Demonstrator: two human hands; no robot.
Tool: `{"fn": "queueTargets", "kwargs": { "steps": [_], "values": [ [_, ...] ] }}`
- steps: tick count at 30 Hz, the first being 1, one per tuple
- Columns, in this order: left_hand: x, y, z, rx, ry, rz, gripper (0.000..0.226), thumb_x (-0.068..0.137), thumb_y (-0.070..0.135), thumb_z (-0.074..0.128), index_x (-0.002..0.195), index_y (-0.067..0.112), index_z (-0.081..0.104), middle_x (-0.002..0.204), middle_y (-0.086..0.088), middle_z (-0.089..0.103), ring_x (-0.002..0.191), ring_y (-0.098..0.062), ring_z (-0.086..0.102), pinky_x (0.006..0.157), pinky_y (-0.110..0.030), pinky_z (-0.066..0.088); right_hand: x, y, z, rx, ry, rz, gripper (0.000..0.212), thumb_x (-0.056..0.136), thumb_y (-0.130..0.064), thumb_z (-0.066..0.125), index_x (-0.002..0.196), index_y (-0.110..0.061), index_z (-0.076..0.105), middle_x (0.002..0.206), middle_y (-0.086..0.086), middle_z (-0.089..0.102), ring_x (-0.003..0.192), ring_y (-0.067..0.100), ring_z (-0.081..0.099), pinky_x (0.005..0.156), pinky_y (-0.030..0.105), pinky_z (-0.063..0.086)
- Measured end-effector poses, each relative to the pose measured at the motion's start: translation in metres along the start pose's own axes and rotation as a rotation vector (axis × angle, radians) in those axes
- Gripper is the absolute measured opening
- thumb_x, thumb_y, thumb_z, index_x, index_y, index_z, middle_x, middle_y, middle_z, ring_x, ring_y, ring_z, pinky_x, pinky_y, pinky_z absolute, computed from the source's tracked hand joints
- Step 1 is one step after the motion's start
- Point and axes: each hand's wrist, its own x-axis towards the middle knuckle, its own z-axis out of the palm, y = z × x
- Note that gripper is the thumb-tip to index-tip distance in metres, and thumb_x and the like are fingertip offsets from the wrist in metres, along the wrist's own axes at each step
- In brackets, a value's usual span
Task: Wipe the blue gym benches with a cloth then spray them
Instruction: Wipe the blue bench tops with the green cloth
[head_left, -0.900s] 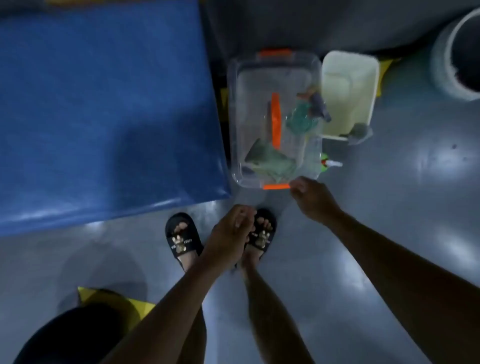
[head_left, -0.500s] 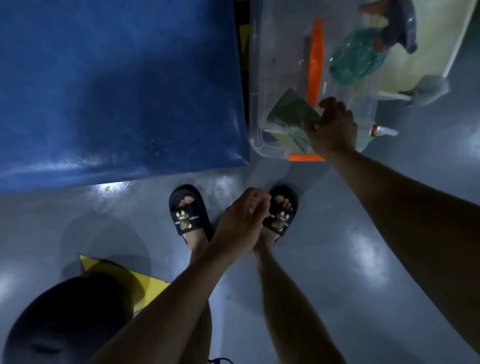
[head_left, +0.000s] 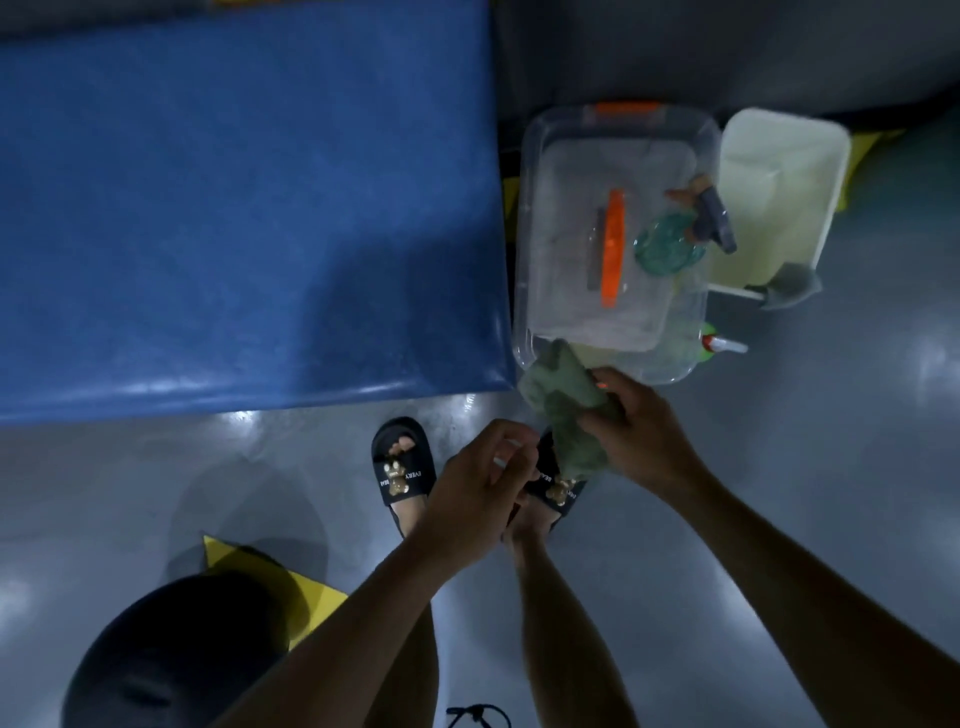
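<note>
1. From the head camera, the right hand (head_left: 636, 441) had its grip closed round the bunched green cloth (head_left: 563, 410), holding it just over the near rim of the clear tub (head_left: 524, 218), beside the corner of the blue bench (head_left: 234, 208).
2. The left hand (head_left: 480, 486) hung close beside the cloth with loosely curled fingers, gripping nothing.
3. The cloth drooped from the hand; I judged that a loose hold could let it fall onto the grey floor (head_left: 831, 467) or the sandals (head_left: 402, 465) and pick up dirt.
4. The teal spray bottle (head_left: 670, 244) lay in the tub; a careless reach might knock it over.
5. The room was dim, so missed patches on the bench looked likely.
</note>
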Motion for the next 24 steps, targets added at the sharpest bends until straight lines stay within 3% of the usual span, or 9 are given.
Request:
{"fn": "queueTargets", "kwargs": {
  "steps": [5, 8, 11, 14, 16, 19, 24],
  "values": [
    [-0.027, 0.040, -0.017, 0.177, 0.221, 0.256, 0.026, 0.096, 0.027, 0.066, 0.120, 0.031, 0.058, 0.112, 0.014, 0.064, 0.103, -0.006, 0.063, 0.081, -0.021, 0.054, -0.061, -0.042, -0.002, 0.137, 0.054, -0.112, 0.007, 0.079, -0.008, 0.064, 0.086, -0.010, 0.065, 0.082, -0.002, 0.061, 0.074, 0.006, 0.058, 0.061, 0.014, 0.041],
    [-0.031, 0.056, -0.029, 0.184, 0.105, 0.209, 0.051, 0.085, 0.045, 0.071, 0.132, 0.035, 0.053, 0.127, 0.013, 0.059, 0.117, -0.003, 0.058, 0.092, -0.017, 0.049, -0.089, -0.064, -0.004, 0.237, -0.015, -0.193, 0.017, 0.073, -0.013, 0.059, 0.086, -0.004, 0.066, 0.077, 0.007, 0.064, 0.071, 0.017, 0.060, 0.060, 0.024, 0.046],
    [-0.037, 0.070, -0.039, 0.144, -0.101, 0.101, 0.041, 0.081, 0.043, 0.073, 0.115, 0.022, 0.065, 0.102, 0.002, 0.071, 0.095, -0.009, 0.068, 0.077, -0.020, 0.054, -0.108, -0.076, -0.006, 0.352, -0.078, -0.176, 0.024, 0.073, -0.021, 0.063, 0.087, -0.001, 0.063, 0.078, 0.013, 0.062, 0.073, 0.027, 0.060, 0.064, 0.044, 0.049],
    [-0.046, 0.073, -0.044, 0.153, -0.138, 0.168, 0.026, 0.082, 0.034, 0.076, 0.100, 0.018, 0.065, 0.091, -0.003, 0.069, 0.081, -0.009, 0.065, 0.070, -0.021, 0.052, -0.113, -0.083, -0.005, 0.302, -0.205, -0.171, 0.032, 0.076, -0.041, 0.071, 0.093, -0.015, 0.063, 0.086, -0.001, 0.064, 0.078, 0.016, 0.065, 0.068, 0.041, 0.054],
    [-0.050, 0.068, -0.047, 0.190, -0.128, 0.183, 0.025, 0.082, 0.038, 0.076, 0.100, 0.025, 0.065, 0.091, 0.001, 0.069, 0.086, -0.009, 0.066, 0.075, -0.026, 0.054, -0.110, -0.087, 0.001, 0.258, -0.271, -0.159, 0.023, 0.081, -0.038, 0.074, 0.092, -0.022, 0.062, 0.084, -0.004, 0.067, 0.077, 0.012, 0.066, 0.069, 0.037, 0.055],
    [-0.050, 0.059, -0.058, 0.291, 0.013, 0.202, 0.019, 0.087, 0.037, 0.073, 0.104, 0.034, 0.066, 0.094, 0.014, 0.070, 0.089, -0.004, 0.067, 0.077, -0.022, 0.053, -0.100, -0.088, 0.016, 0.146, -0.154, -0.255, 0.019, 0.086, -0.032, 0.073, 0.084, -0.022, 0.057, 0.072, -0.009, 0.062, 0.064, 0.002, 0.056, 0.060, 0.020, 0.044],
    [-0.045, 0.031, -0.113, 0.436, 0.402, 0.294, 0.017, 0.096, 0.021, 0.064, 0.111, 0.029, 0.066, 0.102, 0.012, 0.070, 0.090, -0.002, 0.065, 0.076, -0.014, 0.049, -0.071, -0.071, 0.025, -0.012, 0.209, -0.208, 0.021, 0.081, -0.041, 0.066, 0.083, -0.025, 0.053, 0.069, -0.009, 0.053, 0.060, 0.006, 0.047, 0.054, 0.018, 0.031]
  ]
}}
